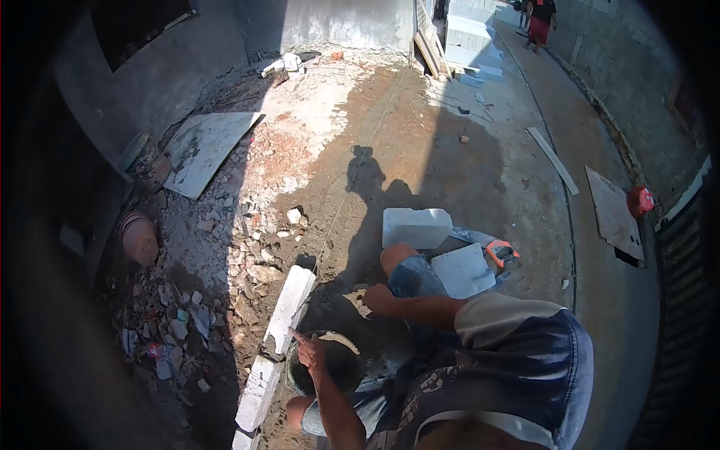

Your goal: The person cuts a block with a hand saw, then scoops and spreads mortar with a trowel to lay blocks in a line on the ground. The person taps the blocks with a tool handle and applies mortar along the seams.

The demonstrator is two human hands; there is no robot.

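Observation:
A row of white blocks [291, 309] runs along the ground at my left, set end to end on grey mortar. My left hand [310, 354] reaches to the nearer end of the top block, index finger stretched out against or just above it, holding nothing. Below that hand is a dark round bucket [335, 339], partly hidden by my arm. My right hand [377, 300] is closed beside my knee on what looks like a mortar-smeared trowel [355, 303]; its handle is hidden. A thin string line [343, 204] stretches away from the block row.
Two loose white blocks [417, 227] and a handsaw [501, 253] with an orange handle lie at my right. Rubble [259, 274] covers the left ground, with a leaning board [210, 150] and pots [139, 238]. A person [539, 22] stands far back near stacked blocks [469, 34].

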